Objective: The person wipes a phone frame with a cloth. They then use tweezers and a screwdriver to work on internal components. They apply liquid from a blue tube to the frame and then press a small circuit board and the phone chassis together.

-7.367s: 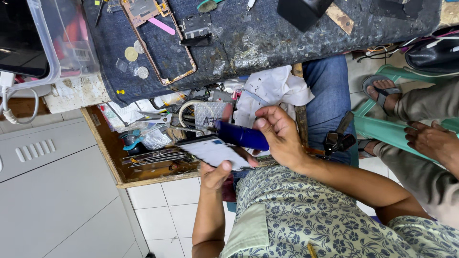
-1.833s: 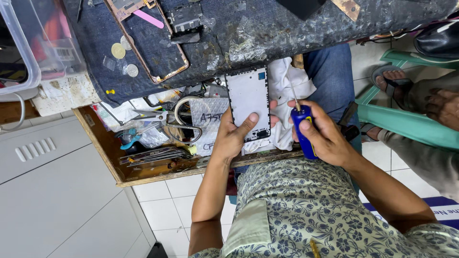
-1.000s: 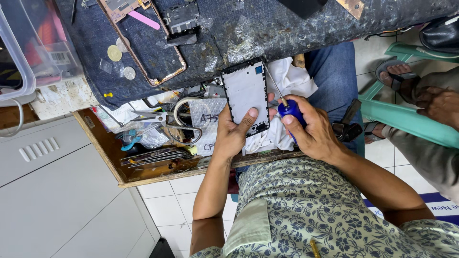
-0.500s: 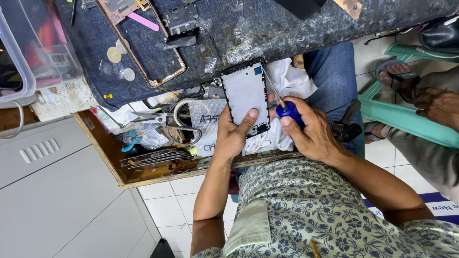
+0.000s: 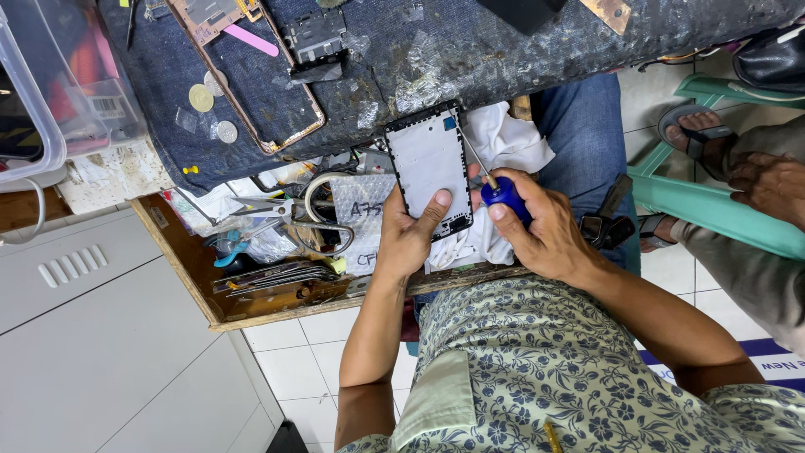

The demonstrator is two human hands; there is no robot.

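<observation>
My left hand (image 5: 409, 237) grips a white phone frame (image 5: 428, 166) with a black edge, thumb pressed on its lower face, holding it up over the open drawer. My right hand (image 5: 541, 228) is closed on a blue-handled screwdriver (image 5: 506, 193). Its thin metal shaft angles up to the frame's right edge, near the top. A white cloth (image 5: 503, 143) lies behind the frame and under my right hand.
A dark denim-covered bench (image 5: 470, 50) holds a copper-coloured phone frame (image 5: 251, 75), a pink pry tool (image 5: 255, 39), coins (image 5: 201, 97) and small parts. The wooden drawer (image 5: 210, 285) is full of tools and scissors (image 5: 277, 208). Another person's arm (image 5: 767, 180) and sandalled foot (image 5: 696, 134) rest by a green chair at right.
Earlier my right hand held the blue screwdriver low, beside the frame. It has since risen and brought the tip to the frame's right edge. The left hand keeps the frame steady.
</observation>
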